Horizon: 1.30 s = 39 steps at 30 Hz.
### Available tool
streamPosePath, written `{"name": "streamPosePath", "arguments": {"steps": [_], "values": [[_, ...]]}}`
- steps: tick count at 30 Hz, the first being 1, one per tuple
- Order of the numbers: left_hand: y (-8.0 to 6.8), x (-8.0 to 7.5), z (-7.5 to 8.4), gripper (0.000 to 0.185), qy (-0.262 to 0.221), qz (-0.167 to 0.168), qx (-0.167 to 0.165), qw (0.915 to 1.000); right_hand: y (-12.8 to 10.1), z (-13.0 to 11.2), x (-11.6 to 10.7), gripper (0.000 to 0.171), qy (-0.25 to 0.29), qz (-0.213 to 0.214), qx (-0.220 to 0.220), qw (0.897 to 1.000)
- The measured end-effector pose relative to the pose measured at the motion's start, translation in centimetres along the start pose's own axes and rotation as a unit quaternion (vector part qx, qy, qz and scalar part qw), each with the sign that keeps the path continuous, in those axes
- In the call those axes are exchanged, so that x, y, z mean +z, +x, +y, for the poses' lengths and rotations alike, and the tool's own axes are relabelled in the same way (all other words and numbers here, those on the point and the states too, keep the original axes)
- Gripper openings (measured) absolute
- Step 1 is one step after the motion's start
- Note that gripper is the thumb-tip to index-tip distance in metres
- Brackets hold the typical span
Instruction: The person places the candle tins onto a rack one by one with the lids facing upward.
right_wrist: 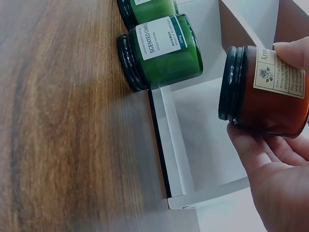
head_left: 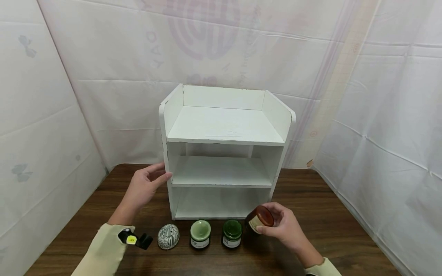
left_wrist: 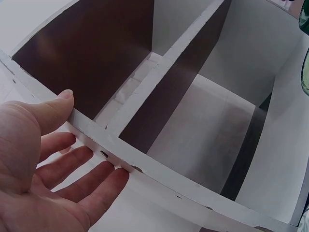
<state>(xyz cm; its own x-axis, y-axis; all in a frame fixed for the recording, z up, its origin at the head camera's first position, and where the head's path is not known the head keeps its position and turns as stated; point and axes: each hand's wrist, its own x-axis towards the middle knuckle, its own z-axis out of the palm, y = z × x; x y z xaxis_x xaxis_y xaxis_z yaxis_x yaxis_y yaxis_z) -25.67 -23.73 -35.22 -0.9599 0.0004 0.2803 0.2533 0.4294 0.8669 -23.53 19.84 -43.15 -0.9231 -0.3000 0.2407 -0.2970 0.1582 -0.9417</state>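
Green jar [right_wrist: 164,50] label: read "SCENTED CANDLE" in white-backed print, with smaller lines beneath too fine to make out; a figure at the label's end looked like "150g".
Brown jar [right_wrist: 270,92] label: cream paper bearing a small rose emblem; a heading began "Arm…", the remainder hidden under a fingertip; the small print below was illegible.
Second green jar [right_wrist: 147,9] label: only a cropped corner showed, unreadable.
Wrist tag [head_left: 131,240]: yellow sticker carried dark lettering, too small to read.
Backdrop sheet [head_left: 207,30]: faint reversed print and a round emblem showed through, not legible.
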Motion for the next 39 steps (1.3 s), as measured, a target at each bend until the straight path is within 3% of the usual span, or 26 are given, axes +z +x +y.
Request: {"name": "streamPosePath", "arguments": {"steps": [14,24,39], "values": [[0.2,0.1,-0.1,0.061,0.002,-0.001,0.001,1.0,0.1,-0.4,0.1,0.054,-0.002,0.003,0.001,1.0],[0.1,0.1,0.0,0.061,0.0,0.001,0.0,1.0,0.1,-0.9,0.1,0.052,-0.035,0.004,0.011,0.999],[-0.1,0.1,-0.1,0.063,0.002,0.001,-0.004,1.0,0.0,-1.1,0.2,0.053,-0.038,-0.013,-0.009,0.999]]}}
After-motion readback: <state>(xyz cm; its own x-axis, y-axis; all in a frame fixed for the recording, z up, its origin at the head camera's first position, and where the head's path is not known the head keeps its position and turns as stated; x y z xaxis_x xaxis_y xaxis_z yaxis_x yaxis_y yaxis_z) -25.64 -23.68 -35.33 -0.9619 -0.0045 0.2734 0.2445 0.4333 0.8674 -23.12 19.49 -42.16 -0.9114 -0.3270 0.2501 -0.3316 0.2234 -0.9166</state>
